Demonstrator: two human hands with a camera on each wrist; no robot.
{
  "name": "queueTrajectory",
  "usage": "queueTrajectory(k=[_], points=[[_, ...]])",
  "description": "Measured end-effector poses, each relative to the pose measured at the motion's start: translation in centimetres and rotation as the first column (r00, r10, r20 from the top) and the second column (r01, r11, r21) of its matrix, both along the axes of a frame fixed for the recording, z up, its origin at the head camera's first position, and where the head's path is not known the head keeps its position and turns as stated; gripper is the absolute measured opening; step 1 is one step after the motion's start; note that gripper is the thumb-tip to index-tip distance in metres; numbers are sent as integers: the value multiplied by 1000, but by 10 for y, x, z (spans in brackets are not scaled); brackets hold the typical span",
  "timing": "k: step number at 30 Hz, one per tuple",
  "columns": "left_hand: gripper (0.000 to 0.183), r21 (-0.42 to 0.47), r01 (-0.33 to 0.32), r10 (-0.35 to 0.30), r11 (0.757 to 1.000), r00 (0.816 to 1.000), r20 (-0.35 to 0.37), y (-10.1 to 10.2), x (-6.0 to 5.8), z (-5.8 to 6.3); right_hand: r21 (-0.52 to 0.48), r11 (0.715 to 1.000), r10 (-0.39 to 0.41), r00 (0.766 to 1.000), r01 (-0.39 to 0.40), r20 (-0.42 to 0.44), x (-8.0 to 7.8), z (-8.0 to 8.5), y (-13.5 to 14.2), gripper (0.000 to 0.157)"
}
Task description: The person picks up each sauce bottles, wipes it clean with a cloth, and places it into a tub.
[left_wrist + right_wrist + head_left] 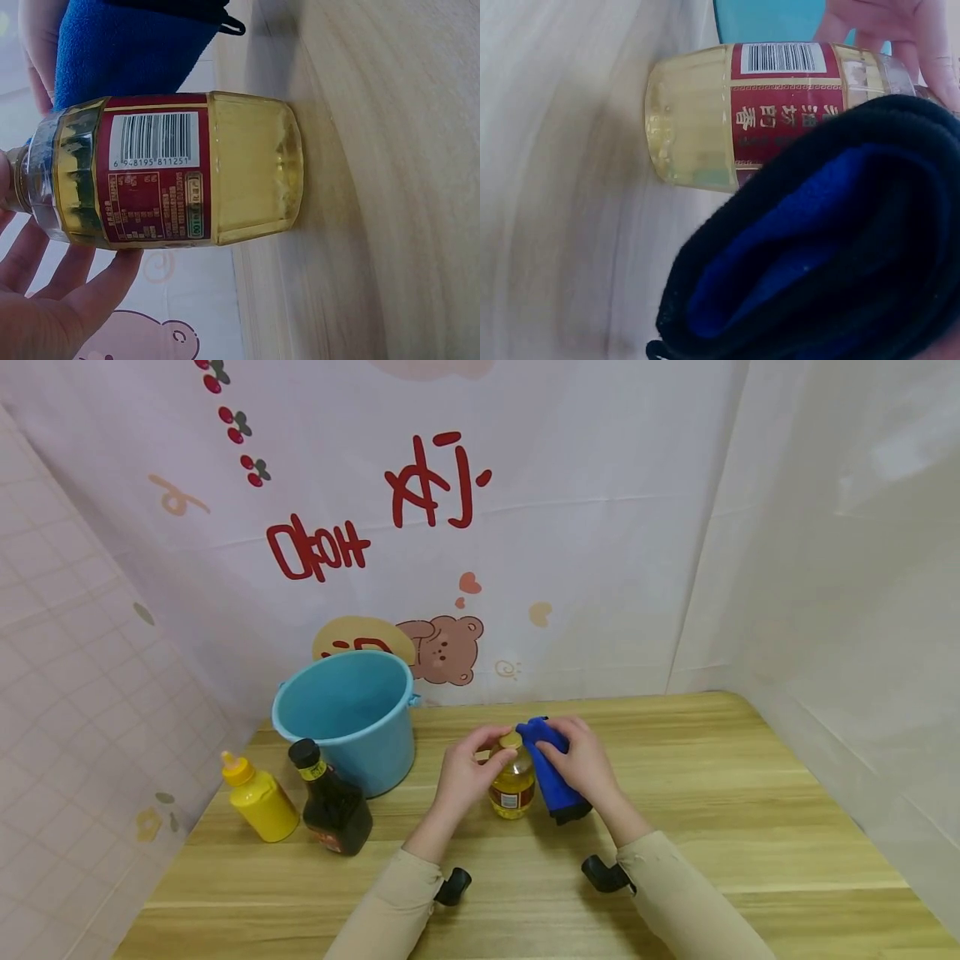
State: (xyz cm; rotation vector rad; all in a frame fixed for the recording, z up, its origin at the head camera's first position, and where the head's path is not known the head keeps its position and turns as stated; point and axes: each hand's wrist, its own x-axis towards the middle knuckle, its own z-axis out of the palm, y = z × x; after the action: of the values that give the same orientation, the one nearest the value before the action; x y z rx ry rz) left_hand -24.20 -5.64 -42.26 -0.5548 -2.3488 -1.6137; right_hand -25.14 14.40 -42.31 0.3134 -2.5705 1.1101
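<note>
An oil bottle (512, 789) with a gold cap and a red label stands upright on the table; yellow oil shows through its clear wall. My left hand (467, 770) grips it at the cap, as the left wrist view (45, 300) also shows. A folded blue cloth (553, 777) with black edging hangs from my right hand (581, 760), pinched between thumb and fingers. In the right wrist view the cloth (810, 255) covers part of the bottle (697, 112). The cloth's upper end is close beside the bottle's neck; whether they touch, I cannot tell.
To the left stand a light-blue bucket (390, 752), a dark sauce bottle (337, 814) with a black cap and a yellow squeeze bottle (266, 806). They rest on a wood-grain table (720, 827). A printed white curtain (600, 568) hangs behind it.
</note>
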Motion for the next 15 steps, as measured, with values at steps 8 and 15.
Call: queueTrajectory(k=[8, 15], points=[[32, 3, 4, -4, 1000, 1000, -2, 1, 0, 0, 69, 997, 23, 998, -27, 60, -8, -19, 4, 31], [33, -4, -2, 2, 1000, 1000, 0, 1, -1, 1, 239, 969, 27, 990, -60, 138, -13, -28, 2, 26]])
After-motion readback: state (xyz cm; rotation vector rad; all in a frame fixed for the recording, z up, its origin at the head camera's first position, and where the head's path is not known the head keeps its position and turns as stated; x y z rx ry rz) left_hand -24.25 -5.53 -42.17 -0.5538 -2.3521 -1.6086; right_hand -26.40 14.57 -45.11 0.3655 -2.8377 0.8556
